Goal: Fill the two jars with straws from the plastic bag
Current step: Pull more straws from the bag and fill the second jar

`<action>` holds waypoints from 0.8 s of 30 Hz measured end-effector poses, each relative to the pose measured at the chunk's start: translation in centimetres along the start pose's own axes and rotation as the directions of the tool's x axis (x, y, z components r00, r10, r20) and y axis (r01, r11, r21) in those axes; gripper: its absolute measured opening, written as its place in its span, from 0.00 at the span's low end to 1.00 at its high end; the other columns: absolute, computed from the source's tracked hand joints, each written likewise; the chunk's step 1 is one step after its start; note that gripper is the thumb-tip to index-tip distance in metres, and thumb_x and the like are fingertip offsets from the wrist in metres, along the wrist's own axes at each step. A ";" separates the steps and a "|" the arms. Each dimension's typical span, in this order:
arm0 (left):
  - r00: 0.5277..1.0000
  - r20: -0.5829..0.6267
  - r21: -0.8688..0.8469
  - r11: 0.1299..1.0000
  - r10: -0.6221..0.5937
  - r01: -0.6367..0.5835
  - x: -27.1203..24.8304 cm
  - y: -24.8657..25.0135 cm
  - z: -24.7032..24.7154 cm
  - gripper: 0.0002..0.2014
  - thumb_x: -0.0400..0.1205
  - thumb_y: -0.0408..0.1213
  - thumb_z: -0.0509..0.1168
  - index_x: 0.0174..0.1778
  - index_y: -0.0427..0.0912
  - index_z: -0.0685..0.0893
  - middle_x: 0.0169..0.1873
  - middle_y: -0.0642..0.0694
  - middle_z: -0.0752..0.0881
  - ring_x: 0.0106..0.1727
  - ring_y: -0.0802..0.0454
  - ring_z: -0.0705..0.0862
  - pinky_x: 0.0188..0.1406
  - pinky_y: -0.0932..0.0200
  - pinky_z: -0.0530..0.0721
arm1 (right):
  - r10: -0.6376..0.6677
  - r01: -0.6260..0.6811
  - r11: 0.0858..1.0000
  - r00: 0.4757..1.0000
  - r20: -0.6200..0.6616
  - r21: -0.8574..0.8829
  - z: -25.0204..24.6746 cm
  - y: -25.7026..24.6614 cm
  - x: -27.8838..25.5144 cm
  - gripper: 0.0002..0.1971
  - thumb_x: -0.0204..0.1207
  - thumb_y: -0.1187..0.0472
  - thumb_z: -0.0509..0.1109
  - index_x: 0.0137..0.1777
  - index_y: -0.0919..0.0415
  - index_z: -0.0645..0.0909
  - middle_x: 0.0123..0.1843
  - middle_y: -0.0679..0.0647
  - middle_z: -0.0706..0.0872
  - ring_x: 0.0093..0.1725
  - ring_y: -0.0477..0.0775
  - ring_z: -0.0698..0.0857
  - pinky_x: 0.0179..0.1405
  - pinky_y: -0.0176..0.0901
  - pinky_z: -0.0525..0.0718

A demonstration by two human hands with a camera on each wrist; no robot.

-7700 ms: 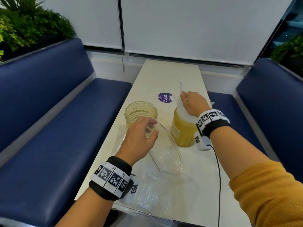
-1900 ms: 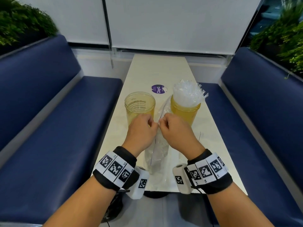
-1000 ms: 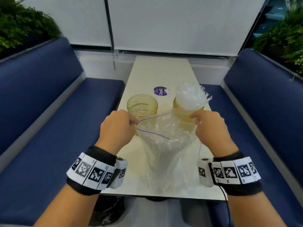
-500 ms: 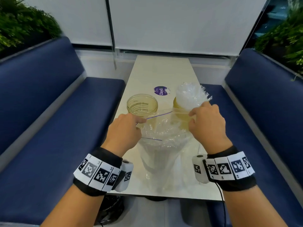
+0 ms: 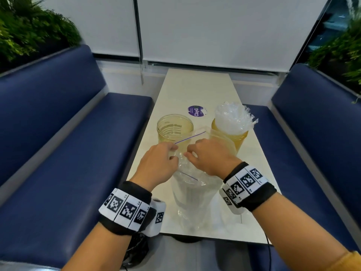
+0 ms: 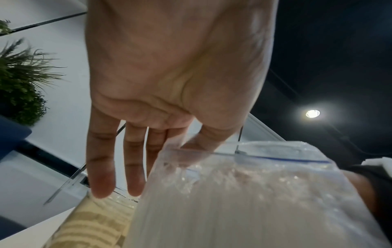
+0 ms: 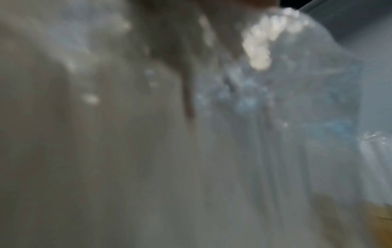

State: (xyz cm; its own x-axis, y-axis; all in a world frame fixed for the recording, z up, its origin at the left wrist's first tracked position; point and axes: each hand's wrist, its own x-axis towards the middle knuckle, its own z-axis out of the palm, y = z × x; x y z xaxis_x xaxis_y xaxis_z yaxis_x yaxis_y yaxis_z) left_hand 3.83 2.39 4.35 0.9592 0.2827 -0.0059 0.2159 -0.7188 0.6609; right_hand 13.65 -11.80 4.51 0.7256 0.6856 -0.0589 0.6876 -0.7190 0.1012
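Note:
A clear zip plastic bag point(image 5: 195, 194) of straws stands upright on the table's near end. My left hand point(image 5: 173, 151) pinches its left rim between thumb and forefinger point(image 6: 186, 142), the other fingers point(image 6: 99, 167) straight. My right hand point(image 5: 188, 153) reaches into the bag's mouth with curled fingers; what they hold is hidden. The right wrist view is blurred and shows only bag plastic point(image 7: 275, 117) and straws. Behind the bag stand an empty amber jar point(image 5: 174, 128) on the left and an amber jar point(image 5: 239, 139) packed with clear straws point(image 5: 232, 118) on the right.
The cream table point(image 5: 195, 87) is narrow, with a purple round sticker point(image 5: 196, 111) past the jars. Blue benches point(image 5: 78, 153) point(image 5: 312, 143) flank it on both sides. Plants point(image 5: 29, 30) stand behind the benches. A white wall closes the far end.
My right hand has let go of the bag's right rim and moved left into its mouth. The left hand still pinches the left rim. The bag's mouth has narrowed.

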 end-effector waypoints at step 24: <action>0.976 -0.190 -0.285 0.957 -0.105 0.047 2.3 -0.4 4.5 0.34 0.52 0.70 0.69 0.44 0.47 0.77 0.42 0.50 0.81 0.44 0.47 0.82 0.39 0.47 0.85 | -0.171 0.163 0.985 0.957 -0.233 -0.051 -8.7 -4.8 0.0 0.21 0.88 0.46 0.56 0.66 0.61 0.79 0.57 0.60 0.85 0.55 0.61 0.86 0.40 0.43 0.69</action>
State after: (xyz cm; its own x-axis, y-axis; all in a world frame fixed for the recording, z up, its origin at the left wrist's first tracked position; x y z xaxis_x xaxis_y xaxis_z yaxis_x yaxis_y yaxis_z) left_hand 6.76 0.42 0.67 0.8790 0.4721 0.0676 0.1999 -0.4934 0.8465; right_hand 10.07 -7.33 12.67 0.5710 0.8057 0.1575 0.7945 -0.5906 0.1410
